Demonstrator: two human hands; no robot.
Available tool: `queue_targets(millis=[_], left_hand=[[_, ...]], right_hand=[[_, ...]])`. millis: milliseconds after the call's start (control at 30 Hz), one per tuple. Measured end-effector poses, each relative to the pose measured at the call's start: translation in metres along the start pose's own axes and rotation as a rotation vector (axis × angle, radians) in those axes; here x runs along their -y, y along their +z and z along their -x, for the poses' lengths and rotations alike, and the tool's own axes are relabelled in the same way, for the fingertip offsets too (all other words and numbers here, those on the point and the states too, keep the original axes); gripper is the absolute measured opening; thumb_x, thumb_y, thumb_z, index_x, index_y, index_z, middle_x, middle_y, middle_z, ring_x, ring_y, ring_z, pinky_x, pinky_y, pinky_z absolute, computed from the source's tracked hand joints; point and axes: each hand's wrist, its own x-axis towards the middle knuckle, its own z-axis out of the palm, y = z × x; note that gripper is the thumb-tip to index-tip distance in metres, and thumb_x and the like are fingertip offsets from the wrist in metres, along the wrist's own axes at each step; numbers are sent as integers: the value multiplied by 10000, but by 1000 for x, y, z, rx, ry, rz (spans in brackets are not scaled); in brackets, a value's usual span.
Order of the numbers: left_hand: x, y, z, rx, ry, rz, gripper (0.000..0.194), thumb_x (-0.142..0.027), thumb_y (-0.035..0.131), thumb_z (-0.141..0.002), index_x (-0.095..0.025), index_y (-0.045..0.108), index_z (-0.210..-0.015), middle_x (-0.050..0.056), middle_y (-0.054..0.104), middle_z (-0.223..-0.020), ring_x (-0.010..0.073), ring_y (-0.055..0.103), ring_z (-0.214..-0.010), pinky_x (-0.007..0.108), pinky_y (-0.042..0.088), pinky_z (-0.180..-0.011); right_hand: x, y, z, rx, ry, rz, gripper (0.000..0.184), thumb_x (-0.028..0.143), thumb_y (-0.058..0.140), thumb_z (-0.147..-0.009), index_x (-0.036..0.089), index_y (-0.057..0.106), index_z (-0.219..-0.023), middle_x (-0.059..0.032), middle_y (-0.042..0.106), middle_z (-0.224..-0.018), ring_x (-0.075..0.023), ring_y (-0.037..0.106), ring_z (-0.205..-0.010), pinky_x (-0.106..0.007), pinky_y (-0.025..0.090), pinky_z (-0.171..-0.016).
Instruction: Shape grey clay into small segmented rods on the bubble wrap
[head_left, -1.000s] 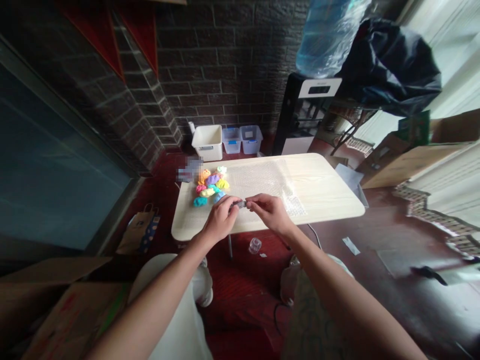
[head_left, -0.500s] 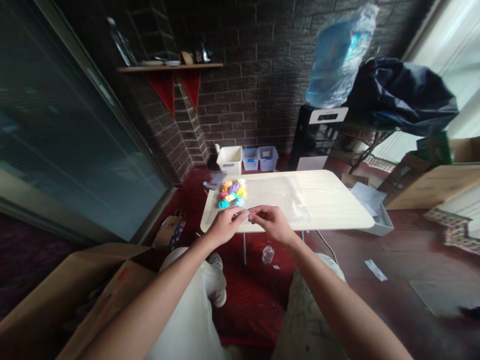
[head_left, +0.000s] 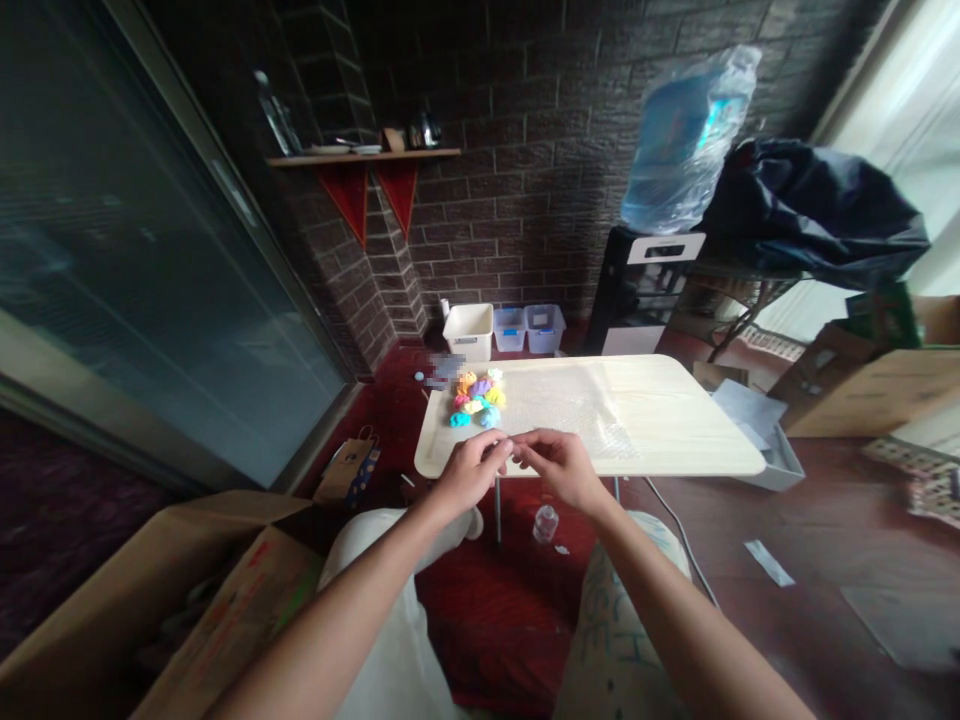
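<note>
My left hand and my right hand meet at the near edge of a pale wooden table, fingertips pinched together on a small thing I cannot make out. Just beyond my left hand lies a cluster of several small colourful lumps, orange, purple, yellow, pink and blue. A sheet of clear bubble wrap covers the middle of the table past my right hand.
An open cardboard box stands at my lower left. A paper bag and a small clear bottle are on the red floor. White and clear bins line the brick wall. A water dispenser and cardboard boxes stand to the right.
The view has tilted up and pulled back, so the table looks smaller and a wall shelf shows. Both hands stay pinched together at the table's near edge.
</note>
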Motion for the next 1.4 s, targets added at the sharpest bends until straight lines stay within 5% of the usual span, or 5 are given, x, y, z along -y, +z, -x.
queue_targets(millis=[333, 633, 800, 1233, 1400], left_hand=[[98, 17, 38, -78, -187, 315, 407, -524, 477, -1035, -174, 653, -923, 15, 657, -686, 130, 570, -533, 222, 408, -496], [127, 9, 55, -92, -196, 476, 433, -549, 510, -1028, -173, 697, -1130, 42, 728, -805, 155, 688, -625, 232, 503, -558], [147, 19, 75, -198, -186, 526, 436, -523, 652, -957, -155, 727, -1180, 141, 777, -1140, 240, 744, -981, 314, 601, -832], [110, 28, 47, -80, 59, 672, 409, -443, 778, -892, -179, 792, -1203, 124, 786, -1238, 290, 734, -1169, 421, 553, -1074], [105, 34, 42, -92, 117, 633, 389, -430, 754, -912, -177, 793, -1205, 120, 787, -1237, 299, 732, -1176, 432, 552, -1078]], right_hand=[[-57, 43, 7, 149, 234, 34, 367, 522, 790, -881, 173, 842, -984, -80, 805, -802, -221, 741, -741, -352, 607, -730], [-79, 61, 3, 100, 302, 114, 394, 534, 808, -856, 166, 846, -993, -87, 801, -759, -219, 738, -661, -329, 617, -635], [-82, 74, 20, 46, 302, 194, 394, 542, 847, -801, 172, 859, -935, -114, 818, -824, -250, 761, -705, -348, 629, -638], [-11, 53, 40, -95, 332, 333, 473, 614, 847, -755, 151, 850, -848, -74, 756, -648, -182, 646, -543, -299, 546, -525], [-5, 48, 37, -114, 326, 329, 477, 622, 836, -762, 146, 837, -793, -81, 752, -638, -179, 639, -539, -302, 531, -538]])
